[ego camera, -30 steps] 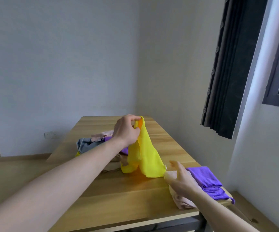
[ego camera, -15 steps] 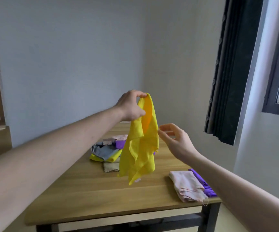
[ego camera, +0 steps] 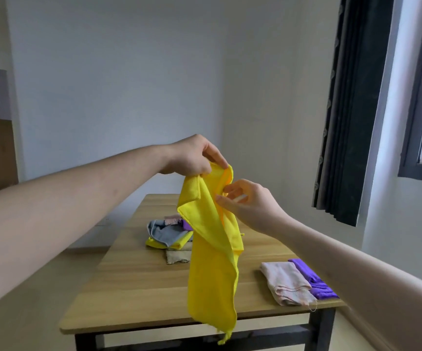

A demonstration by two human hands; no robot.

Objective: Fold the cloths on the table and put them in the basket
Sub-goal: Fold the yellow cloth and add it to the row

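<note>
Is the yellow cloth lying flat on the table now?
No, the yellow cloth hangs in the air above the table, gripped at its top by the left hand, with the right hand touching it.
</note>
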